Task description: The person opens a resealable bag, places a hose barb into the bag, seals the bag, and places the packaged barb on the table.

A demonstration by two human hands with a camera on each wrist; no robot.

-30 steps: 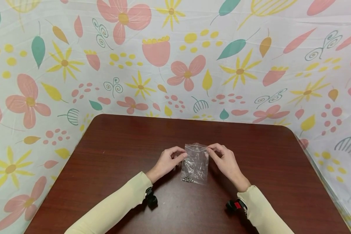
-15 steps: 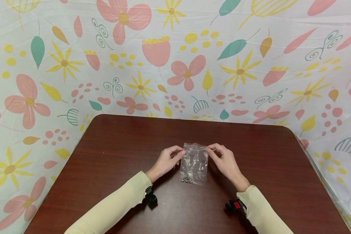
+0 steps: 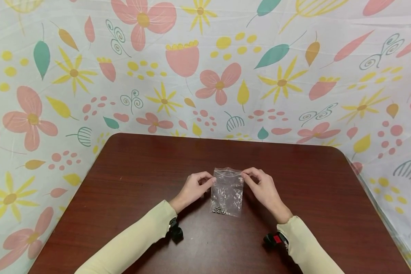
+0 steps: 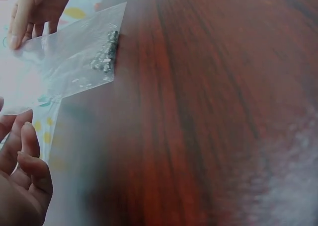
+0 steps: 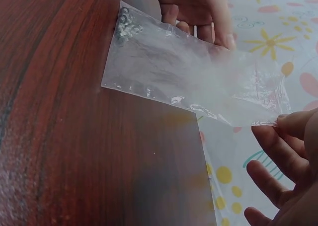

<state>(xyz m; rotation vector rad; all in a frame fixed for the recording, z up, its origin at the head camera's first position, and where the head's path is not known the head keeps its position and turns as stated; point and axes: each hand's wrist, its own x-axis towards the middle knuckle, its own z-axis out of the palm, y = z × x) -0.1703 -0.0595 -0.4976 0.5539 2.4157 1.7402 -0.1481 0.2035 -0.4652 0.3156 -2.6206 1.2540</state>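
Between the two hands hangs a clear plastic zip bag (image 3: 227, 192), its seal strip near the top. Several small metal pieces (image 3: 219, 210) lie in its bottom left corner; in the right wrist view these metal pieces (image 5: 127, 25) look like little nuts or screws, too small to tell which. The left hand (image 3: 195, 188) pinches the bag's left edge below the seal with thumb and finger. At the upper right corner the right hand (image 3: 264, 190) pinches the bag, and its other fingers are spread apart in the right wrist view.
A dark reddish-brown wooden table (image 3: 140, 163) with rounded far corners lies beneath. Behind and beside it hangs a white cloth (image 3: 219, 49) printed with flowers and leaves. Each wrist wears a small black camera, such as the left wrist camera (image 3: 176, 233).
The left hand has shifted slightly left with its edge of the bag, and the bag's mouth spreads a little wider. The right hand stays almost still.
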